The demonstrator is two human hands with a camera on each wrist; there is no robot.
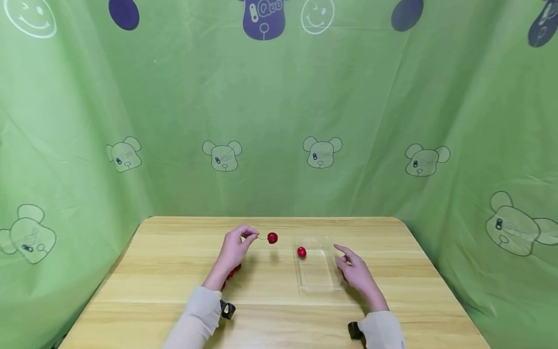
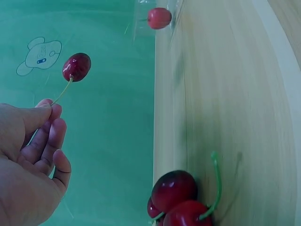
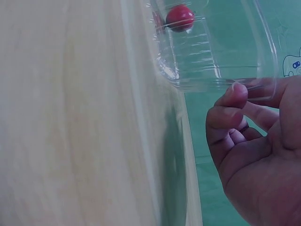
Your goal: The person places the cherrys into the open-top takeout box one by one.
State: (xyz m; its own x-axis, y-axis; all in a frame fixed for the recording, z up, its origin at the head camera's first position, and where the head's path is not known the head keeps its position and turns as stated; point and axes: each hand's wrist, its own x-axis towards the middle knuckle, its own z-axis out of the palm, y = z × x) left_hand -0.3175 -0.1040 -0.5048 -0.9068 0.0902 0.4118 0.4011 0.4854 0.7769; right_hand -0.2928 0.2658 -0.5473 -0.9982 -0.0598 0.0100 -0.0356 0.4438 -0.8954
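Note:
My left hand (image 1: pixel 237 246) pinches the thin stem of a red cherry (image 1: pixel 272 238) between thumb and fingertips. This cherry hangs above the table, left of a clear plastic container (image 1: pixel 320 283). In the left wrist view, the held cherry (image 2: pixel 76 67) is dark red and glossy, at the end of its stem. Another red cherry (image 1: pixel 302 252) lies inside the container near its left wall. At the container's right side, my right hand (image 1: pixel 356 274) holds the rim with its fingertips. Several dark red cherries (image 2: pixel 175 190) are bunched below my left forearm, partly hidden by it in the head view.
The wooden table (image 1: pixel 266 325) has rounded far corners. Green curtain (image 1: pixel 270 106) with printed bear heads hangs behind it and on both sides. Black bands (image 1: pixel 227 309) sit at the cuffs of both light sleeves.

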